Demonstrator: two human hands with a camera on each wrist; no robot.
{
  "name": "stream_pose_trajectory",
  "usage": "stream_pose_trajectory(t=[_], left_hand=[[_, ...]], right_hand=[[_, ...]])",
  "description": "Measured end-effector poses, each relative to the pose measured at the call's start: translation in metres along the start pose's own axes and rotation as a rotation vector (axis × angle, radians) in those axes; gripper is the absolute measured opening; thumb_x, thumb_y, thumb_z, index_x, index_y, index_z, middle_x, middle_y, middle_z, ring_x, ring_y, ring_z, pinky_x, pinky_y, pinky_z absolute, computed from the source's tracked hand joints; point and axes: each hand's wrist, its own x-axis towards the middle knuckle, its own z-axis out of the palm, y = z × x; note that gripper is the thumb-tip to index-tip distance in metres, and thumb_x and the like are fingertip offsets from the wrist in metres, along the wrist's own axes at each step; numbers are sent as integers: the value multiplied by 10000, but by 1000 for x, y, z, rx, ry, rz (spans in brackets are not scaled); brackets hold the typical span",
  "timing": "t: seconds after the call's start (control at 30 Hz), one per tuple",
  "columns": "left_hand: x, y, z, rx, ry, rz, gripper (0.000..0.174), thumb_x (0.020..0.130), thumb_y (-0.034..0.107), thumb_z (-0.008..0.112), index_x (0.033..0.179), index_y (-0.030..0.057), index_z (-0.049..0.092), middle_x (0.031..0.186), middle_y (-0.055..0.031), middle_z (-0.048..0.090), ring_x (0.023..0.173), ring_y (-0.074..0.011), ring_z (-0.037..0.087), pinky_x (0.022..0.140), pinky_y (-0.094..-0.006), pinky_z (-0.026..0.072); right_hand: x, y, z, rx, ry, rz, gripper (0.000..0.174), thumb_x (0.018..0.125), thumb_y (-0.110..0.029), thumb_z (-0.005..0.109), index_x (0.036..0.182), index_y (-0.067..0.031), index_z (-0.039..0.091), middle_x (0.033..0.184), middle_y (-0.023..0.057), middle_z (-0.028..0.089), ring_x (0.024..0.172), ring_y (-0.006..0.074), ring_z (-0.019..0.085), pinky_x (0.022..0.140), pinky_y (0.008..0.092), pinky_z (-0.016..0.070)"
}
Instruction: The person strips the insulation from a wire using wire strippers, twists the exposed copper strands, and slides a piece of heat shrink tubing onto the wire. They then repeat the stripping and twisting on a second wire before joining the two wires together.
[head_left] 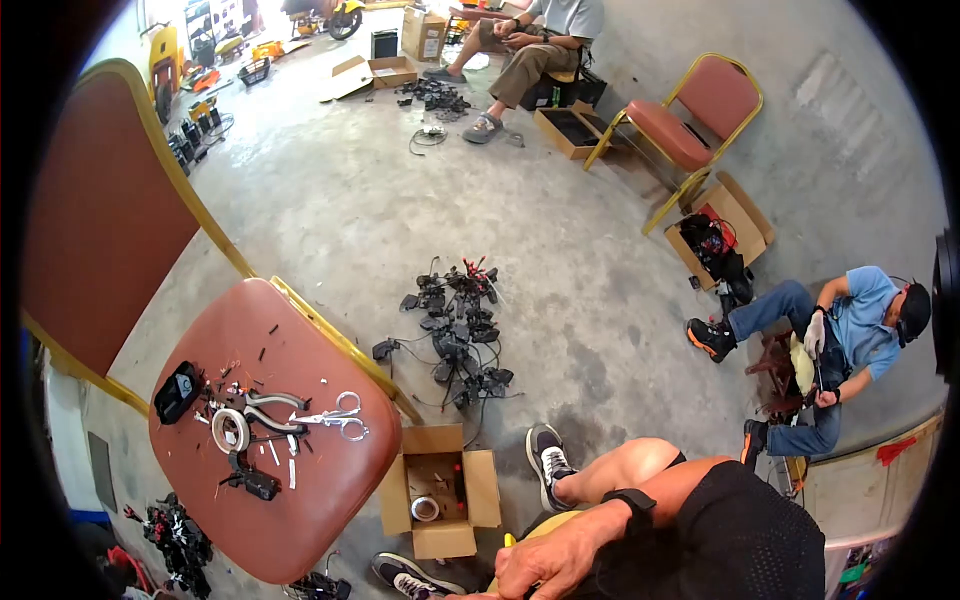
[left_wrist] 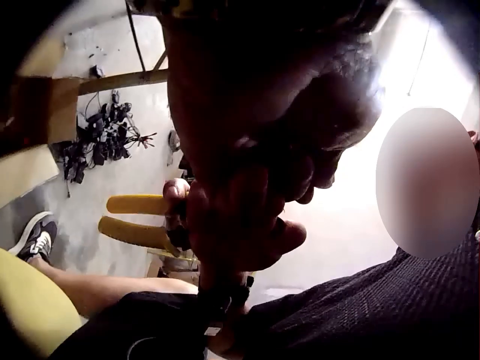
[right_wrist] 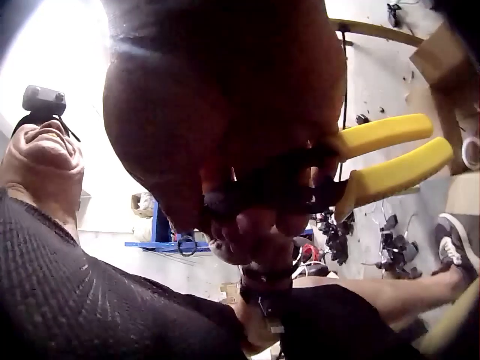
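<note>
Where the right hand (head_left: pixel 550 558) comes in at the bottom of the head view, we find one pair of pliers (right_wrist: pixel 386 135), with two yellow handles, lying between it and the left hand (left_wrist: pixel 270 112). Its long axis runs outward from the fingers: rightward and slightly upward in the right wrist view, nearly level and leftward in the left wrist view. We judge the right hand nearer, its fingers curled about the dark metal end; the left hand is in deep shadow, so we cannot tell how far open it is or whether it grips anything.

Just beyond, at lower centre of the head view, we count two shoes (head_left: pixel 552 470) and one open carton (head_left: pixel 442 542) holding one roll of tape (head_left: pixel 415 508). Left of these stands one chair (head_left: pixel 290 540), bearing one pair of scissors (head_left: pixel 325 418), a second roll of tape (head_left: pixel 216 430) and one black case (head_left: pixel 165 405). Near the centre, wired black parts (head_left: pixel 455 335) lie too tangled for us to count. Farther out, we see one person in blue (head_left: pixel 862 315) at right and another seated person (head_left: pixel 545 30) at the top.
</note>
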Motion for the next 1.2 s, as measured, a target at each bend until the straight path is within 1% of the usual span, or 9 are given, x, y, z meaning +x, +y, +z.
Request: stream_pose_trajectory(t=[0.2,0.27,0.4,0.47,0.53,0.67,0.73,1.07,1.2], left_hand=[[1,2,16,121,-34,118,134,936,132,647,944,-1,659,837,-100,598,700,-155,541,629,-313,429],[-15,86,43,1353,375,-295,220,828,219,751,953,43,708,849,-106,645,713,-197,606,672,-352,477],[-5,7,8,163,391,357,397,968,307,674,827,-61,629,629,-82,539,593,-182,512,523,-324,395],[13,9,22,218,297,364,115,887,46,685,824,-16,611,738,-47,630,677,-110,552,607,-264,433],[32,16,30,91,616,434,184,781,-107,742,803,5,598,769,-40,642,685,-91,552,601,-238,442],[72,26,18,253,634,544,179,817,-53,773,953,-8,664,997,-82,705,708,-107,625,656,-237,515],[81,27,20,170,615,274,386,829,-6,782,1186,-29,637,1046,-80,711,766,-83,660,692,-225,545],[104,25,3,177,744,346,427,853,91,768,1213,7,555,1039,-42,656,879,-113,638,760,-258,527],[99,29,6,35,757,441,501,827,56,804,1252,-16,548,1078,-46,666,947,-121,638,836,-276,531]], right_hand=[[-26,-1,1,-141,-37,-42,345,1016,-332,589,862,-24,613,761,133,602,711,296,577,639,421,443],[-63,-14,-34,-183,-96,15,259,1033,-236,582,900,-14,584,797,41,581,757,136,540,682,320,431],[-53,-11,-24,33,269,275,269,1029,-260,595,884,-33,592,746,10,600,716,92,556,629,282,446],[-32,0,-18,267,412,366,286,1036,-295,587,888,-50,594,738,1,611,692,99,583,612,276,459],[-17,4,-29,274,590,260,341,1047,-380,551,904,-74,598,730,0,615,673,84,586,617,244,457],[12,25,-47,478,722,128,358,1047,-410,533,927,-78,595,705,-2,606,617,91,573,571,243,461],[25,14,-52,622,785,105,343,1041,-409,541,935,-86,584,682,-8,589,577,94,559,527,259,463],[63,31,-77,138,946,-41,299,1035,-315,581,1158,-43,596,874,39,686,777,86,601,697,254,503],[65,36,-84,-1,926,72,244,1001,-282,651,999,-38,647,793,-10,629,699,61,568,629,236,480]])
